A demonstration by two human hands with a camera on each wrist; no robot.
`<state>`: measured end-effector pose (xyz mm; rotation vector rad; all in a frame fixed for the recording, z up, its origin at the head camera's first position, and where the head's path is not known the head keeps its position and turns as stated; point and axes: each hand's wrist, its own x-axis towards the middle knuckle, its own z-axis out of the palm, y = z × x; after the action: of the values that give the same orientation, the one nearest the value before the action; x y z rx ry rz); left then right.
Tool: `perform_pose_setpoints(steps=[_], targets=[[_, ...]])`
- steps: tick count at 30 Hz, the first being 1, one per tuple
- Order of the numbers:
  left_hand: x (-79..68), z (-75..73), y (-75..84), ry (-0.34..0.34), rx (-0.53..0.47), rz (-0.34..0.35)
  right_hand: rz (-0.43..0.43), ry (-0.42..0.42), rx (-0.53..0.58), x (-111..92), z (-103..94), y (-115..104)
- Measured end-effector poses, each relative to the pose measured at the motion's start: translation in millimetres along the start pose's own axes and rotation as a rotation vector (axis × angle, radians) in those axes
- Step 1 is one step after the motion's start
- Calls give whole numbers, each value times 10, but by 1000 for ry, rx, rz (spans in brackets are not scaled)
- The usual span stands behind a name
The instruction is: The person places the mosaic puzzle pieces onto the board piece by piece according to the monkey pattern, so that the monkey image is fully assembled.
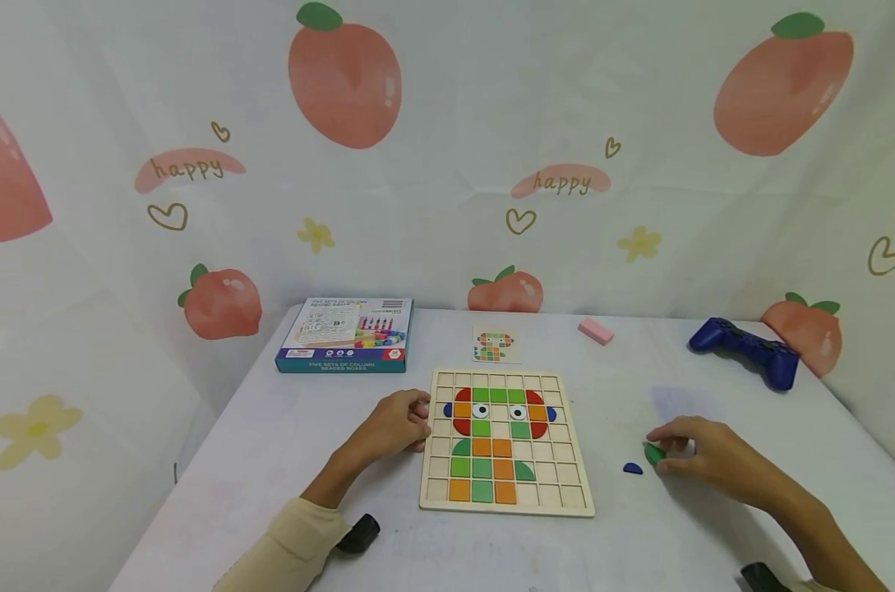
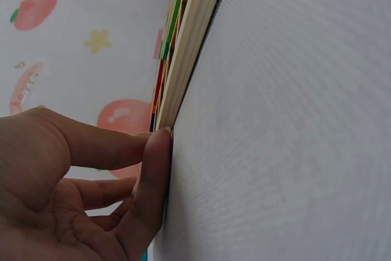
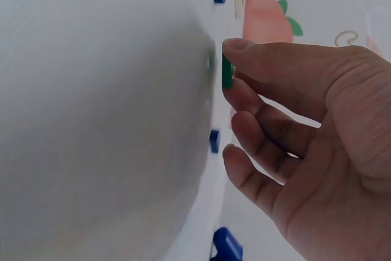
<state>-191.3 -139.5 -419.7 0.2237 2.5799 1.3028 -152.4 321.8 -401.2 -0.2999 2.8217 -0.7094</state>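
A wooden grid board (image 1: pixel 553 497) lies on the table, partly filled with red, green, orange and blue pieces and two eye tiles. My left hand (image 1: pixel 395 423) is at its left edge; in the left wrist view, thumb and index finger pinch the board's edge (image 2: pixel 189 53). To the right of the board, my right hand (image 1: pixel 702 456) holds a green piece (image 1: pixel 653 455) between thumb and index finger, just over the table. A blue half-round piece (image 1: pixel 633 469) lies beside that hand. The right wrist view shows another small blue piece (image 3: pixel 214 141) beyond the lower fingers.
A picture card (image 1: pixel 495 345) lies behind the board. At the back left is a flat printed box (image 1: pixel 343 335). A pink block (image 1: pixel 596 331) and a blue game controller (image 1: pixel 743 352) sit toward the back right, before a peach-patterned cloth (image 1: pixel 432 222).
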Motion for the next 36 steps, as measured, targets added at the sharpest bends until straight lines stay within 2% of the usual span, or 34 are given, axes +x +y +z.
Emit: perform_pose_setpoints(steps=[14, 27, 36], targets=[[-17, 6, -2, 1, -9, 5, -199, 20, 28, 204, 172, -485], [-28, -2, 16, 5, 2, 14, -307, -82, 56, 478, 455, -979], [-14, 3, -17, 11, -12, 29, -392, -121, 54, 560, 598, -1336]])
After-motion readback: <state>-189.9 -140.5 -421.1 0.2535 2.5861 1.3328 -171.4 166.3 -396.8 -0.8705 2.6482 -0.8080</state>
